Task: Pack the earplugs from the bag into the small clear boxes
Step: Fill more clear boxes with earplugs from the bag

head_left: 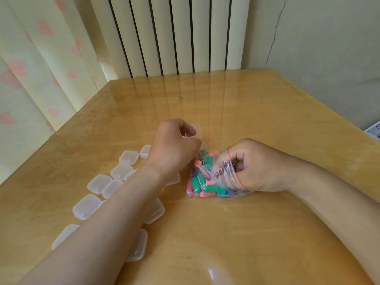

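A clear zip bag [207, 177] full of green, pink and blue earplugs lies on the glossy wooden table [257, 112]. My right hand [259, 167] grips the bag's red-edged mouth on the right, fingers curled inside the plastic. My left hand [174, 147] is curled over the bag's far left edge and pinches the plastic there. Several small clear boxes [128, 157] lie closed on the table to the left, partly under my left forearm. One more clear box [196, 129] sits just beyond my left hand.
A white radiator [174, 36] stands behind the table's far edge. A curtain with pink hearts [41, 64] hangs at the left. A printed paper [374, 129] shows at the right edge.
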Motion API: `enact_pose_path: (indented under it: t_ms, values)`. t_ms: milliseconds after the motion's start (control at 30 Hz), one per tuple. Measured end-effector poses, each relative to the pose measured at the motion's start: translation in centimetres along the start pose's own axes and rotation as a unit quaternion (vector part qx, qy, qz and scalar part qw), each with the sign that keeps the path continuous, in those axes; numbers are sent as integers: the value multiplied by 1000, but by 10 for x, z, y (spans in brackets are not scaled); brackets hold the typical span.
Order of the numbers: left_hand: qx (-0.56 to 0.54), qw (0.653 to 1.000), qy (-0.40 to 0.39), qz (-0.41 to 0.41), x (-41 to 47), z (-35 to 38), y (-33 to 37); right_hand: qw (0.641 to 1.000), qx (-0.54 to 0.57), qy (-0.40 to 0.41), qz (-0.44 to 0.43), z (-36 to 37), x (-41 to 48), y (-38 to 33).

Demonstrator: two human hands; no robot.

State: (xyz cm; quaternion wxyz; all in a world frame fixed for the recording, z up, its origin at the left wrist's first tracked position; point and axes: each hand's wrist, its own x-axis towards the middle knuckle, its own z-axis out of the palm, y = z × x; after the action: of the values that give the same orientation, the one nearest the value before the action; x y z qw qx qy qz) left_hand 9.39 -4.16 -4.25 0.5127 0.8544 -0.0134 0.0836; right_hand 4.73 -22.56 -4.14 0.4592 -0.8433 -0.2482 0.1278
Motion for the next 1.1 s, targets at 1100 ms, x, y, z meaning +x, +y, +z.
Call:
enact_pose_path:
  t_ms: [1100]
  values:
    - [61,997,15,45,-3,-7,2,996,-59,65,-2,-8,-3,-1]
